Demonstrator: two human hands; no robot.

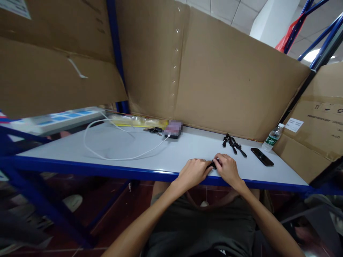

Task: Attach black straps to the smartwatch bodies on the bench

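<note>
At the table's front edge, my left hand [195,169] and my right hand [226,167] meet over a small black object [213,164]. The fingers of both are closed on it, so most of it is hidden and I cannot make out its kind. Beyond my right hand lies a small cluster of black pieces with slim handle-like ends [233,144], apart from my fingers. A dark phone [262,157] rests flat to the right of them.
A clear water bottle with a green label [272,138] stands at the right by a cardboard box [318,125]. At the back left are a device [173,129] with a white cable [125,158], keys [155,130] and plastic packaging [134,121]. Cardboard [227,78] walls the table's [198,146] rear.
</note>
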